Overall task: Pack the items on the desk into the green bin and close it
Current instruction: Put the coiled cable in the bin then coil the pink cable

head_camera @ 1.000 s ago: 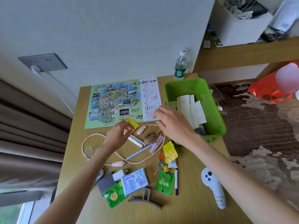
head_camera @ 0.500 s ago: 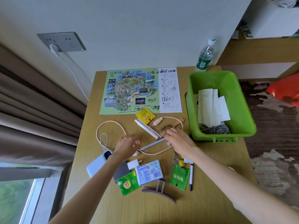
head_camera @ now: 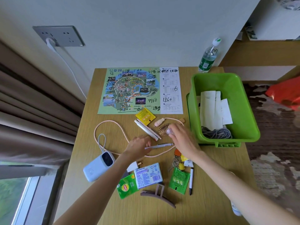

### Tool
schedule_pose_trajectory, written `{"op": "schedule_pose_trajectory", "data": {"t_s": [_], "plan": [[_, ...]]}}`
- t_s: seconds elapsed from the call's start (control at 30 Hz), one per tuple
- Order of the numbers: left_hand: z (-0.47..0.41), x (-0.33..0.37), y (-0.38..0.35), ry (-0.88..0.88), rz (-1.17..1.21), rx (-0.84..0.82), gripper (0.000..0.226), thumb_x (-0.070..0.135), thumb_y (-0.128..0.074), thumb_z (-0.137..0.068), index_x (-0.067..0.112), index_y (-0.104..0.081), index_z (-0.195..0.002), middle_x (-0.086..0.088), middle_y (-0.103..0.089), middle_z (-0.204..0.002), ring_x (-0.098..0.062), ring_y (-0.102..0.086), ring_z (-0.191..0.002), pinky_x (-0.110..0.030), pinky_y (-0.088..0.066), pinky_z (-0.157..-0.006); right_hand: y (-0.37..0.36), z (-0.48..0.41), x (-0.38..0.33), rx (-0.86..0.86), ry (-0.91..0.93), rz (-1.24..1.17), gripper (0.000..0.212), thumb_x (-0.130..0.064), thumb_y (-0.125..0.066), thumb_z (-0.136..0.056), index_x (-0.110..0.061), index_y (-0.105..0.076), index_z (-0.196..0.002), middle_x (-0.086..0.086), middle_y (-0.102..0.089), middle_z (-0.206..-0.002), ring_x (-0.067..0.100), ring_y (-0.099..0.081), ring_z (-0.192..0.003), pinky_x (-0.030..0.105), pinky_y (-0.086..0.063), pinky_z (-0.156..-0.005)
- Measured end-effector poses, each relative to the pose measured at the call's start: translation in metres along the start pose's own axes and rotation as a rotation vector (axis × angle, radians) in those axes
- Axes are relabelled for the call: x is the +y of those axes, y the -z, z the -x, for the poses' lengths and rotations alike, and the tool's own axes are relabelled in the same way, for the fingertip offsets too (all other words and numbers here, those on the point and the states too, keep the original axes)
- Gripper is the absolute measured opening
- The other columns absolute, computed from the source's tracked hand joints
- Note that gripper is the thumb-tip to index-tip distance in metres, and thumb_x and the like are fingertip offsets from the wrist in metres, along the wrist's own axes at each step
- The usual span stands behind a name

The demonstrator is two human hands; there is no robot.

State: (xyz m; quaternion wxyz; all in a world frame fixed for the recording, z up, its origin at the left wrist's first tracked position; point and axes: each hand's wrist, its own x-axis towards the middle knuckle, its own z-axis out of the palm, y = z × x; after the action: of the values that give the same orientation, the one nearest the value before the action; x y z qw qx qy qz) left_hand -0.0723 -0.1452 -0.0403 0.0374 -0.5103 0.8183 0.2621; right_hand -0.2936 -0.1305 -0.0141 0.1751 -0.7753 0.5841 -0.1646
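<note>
The counter [head_camera: 227, 153] carries the green bin [head_camera: 235, 95] at 3 o'clock, open and already holding papers [head_camera: 209, 109] and a grey cord [head_camera: 217, 133]. The map [head_camera: 129, 90] lies at 12 o'clock. Our right hand [head_camera: 183, 140], low on the clutter half a second ago, is now raised beside the hairbrush [head_camera: 163, 129]. Its fingers are clamped round a small lilac tube [head_camera: 169, 131], at 9 o'clock of the bin. Our left hand [head_camera: 138, 146] has left the pink cable [head_camera: 105, 123] and covers the blue pen's [head_camera: 162, 145] end; we cannot tell whether it grips. We judge the tube goes in next, and packing has barely begun.
</note>
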Motion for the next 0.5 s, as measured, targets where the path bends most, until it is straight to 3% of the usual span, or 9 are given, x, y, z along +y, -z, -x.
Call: {"op": "schedule_pose_trajectory", "data": {"t_s": [0.1, 0.27, 0.33, 0.4, 0.5], "plan": [[-0.002, -0.004, 0.02, 0.015, 0.248, -0.045, 0.017, 0.029, -0.065, -0.09, 0.018, -0.064, -0.103, 0.004, -0.066, -0.101, -0.01, -0.061, -0.09, -0.031, -0.053, -0.085, 0.008, -0.008, -0.005, 0.122, -0.065, -0.141, 0.008, -0.006, -0.055, -0.093, -0.007, -0.048, -0.096, -0.004, -0.046, -0.09, 0.009, -0.044, -0.068, 0.015, -0.033, -0.053], [0.0, -0.015, 0.056, 0.128, 0.729, 0.071, 0.015, 0.021, -0.073, -0.084, 0.007, -0.07, -0.089, -0.001, -0.071, -0.083, 0.001, -0.063, -0.068, -0.012, -0.048, -0.064, 0.011, -0.027, -0.014, 0.105, -0.274, -0.368, 0.005, -0.009, -0.042, -0.096, -0.011, -0.039, -0.092, -0.003, -0.04, -0.079, 0.011, -0.04, -0.064, 0.036, -0.04, -0.058], [0.002, -0.02, 0.066, 0.185, 0.881, 0.118, 0.019, 0.025, -0.072, -0.084, 0.006, -0.068, -0.084, 0.002, -0.066, -0.074, 0.002, -0.056, -0.061, -0.009, -0.044, -0.059, 0.008, -0.036, -0.019, 0.06, -0.315, -0.401, 0.014, -0.008, -0.042, -0.094, -0.015, -0.036, -0.084, -0.008, -0.037, -0.072, 0.005, -0.039, -0.062, 0.031, -0.037, -0.059], [0.003, -0.024, 0.074, 0.229, 1.039, 0.18, 0.028, 0.034, -0.069, -0.081, 0.006, -0.067, -0.086, 0.0, -0.065, -0.077, -0.002, -0.059, -0.068, -0.01, -0.046, -0.065, 0.004, -0.044, -0.024, -0.016, -0.33, -0.4, 0.023, -0.008, -0.046, -0.093, -0.023, -0.037, -0.077, -0.016, -0.045, -0.068, -0.001, -0.047, -0.058, 0.022, -0.039, -0.056], [0.002, -0.033, 0.079, 0.266, 1.313, 0.253, 0.034, 0.036, -0.061, -0.087, 0.002, -0.059, -0.096, -0.011, -0.07, -0.09, -0.019, -0.07, -0.084, -0.023, -0.055, -0.074, -0.007, -0.056, -0.031, -0.138, -0.305, -0.304, 0.009, -0.01, -0.053, -0.09, -0.016, -0.052, -0.083, -0.008, -0.061, -0.078, 0.014, -0.057, -0.063, 0.033, -0.044, -0.054]]}}
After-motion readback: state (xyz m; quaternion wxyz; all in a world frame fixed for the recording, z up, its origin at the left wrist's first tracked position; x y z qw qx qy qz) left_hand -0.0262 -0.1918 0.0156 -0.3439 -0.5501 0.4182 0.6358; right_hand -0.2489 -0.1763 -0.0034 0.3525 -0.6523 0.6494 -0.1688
